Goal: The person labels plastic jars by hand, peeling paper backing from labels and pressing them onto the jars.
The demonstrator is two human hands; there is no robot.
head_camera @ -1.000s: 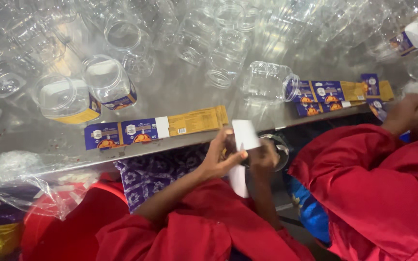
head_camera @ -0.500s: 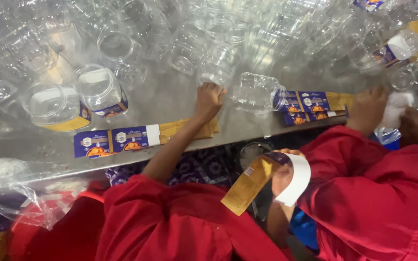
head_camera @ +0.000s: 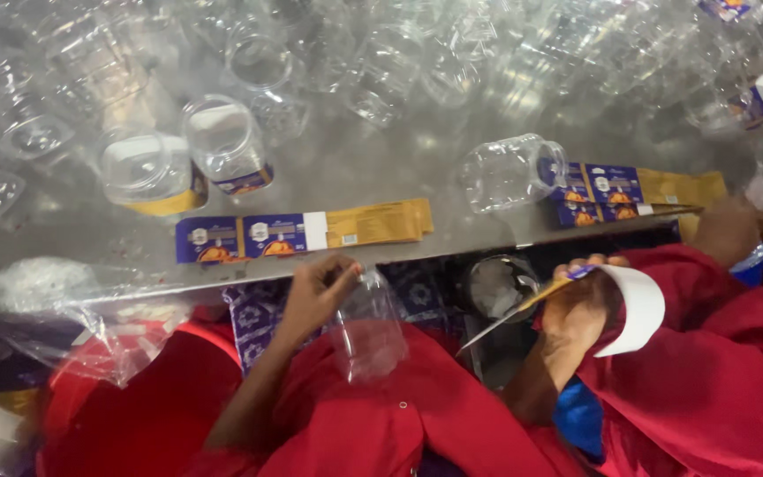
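Below the table edge (head_camera: pixel 381 265), over the red lap, the left hand (head_camera: pixel 315 296) is closed around the neck of a clear plastic jar (head_camera: pixel 368 331), fingers curled at its mouth and the body hanging down and away from the palm. Off to that hand's right, well apart, the right hand (head_camera: pixel 580 305) pinches a peeled label (head_camera: pixel 576 291): its yellow and blue printed strip runs down-left from the fingers, and a white backing sheet (head_camera: pixel 638 309) curls away on the far side.

To do this well, I judge the jar needs a firmer seat, turned so a flat wall faces the label, with the strip brought in square to the shoulder and pressed from one end so it lies without creases.

Up past the left hand, on the steel table, lies a flat stack of labels (head_camera: pixel 302 234), with two labelled jars (head_camera: pixel 183 168) beyond it. Above the right hand a jar on its side (head_camera: pixel 509 172) touches another label stack (head_camera: pixel 615 190).

Another person's hand (head_camera: pixel 730 230) at the far right is cut off, and what it holds is unclear. The pile of clear jars (head_camera: pixel 417 62) across the top blurs together, so single jars are hard to tell apart. The label's sticky face is hidden.
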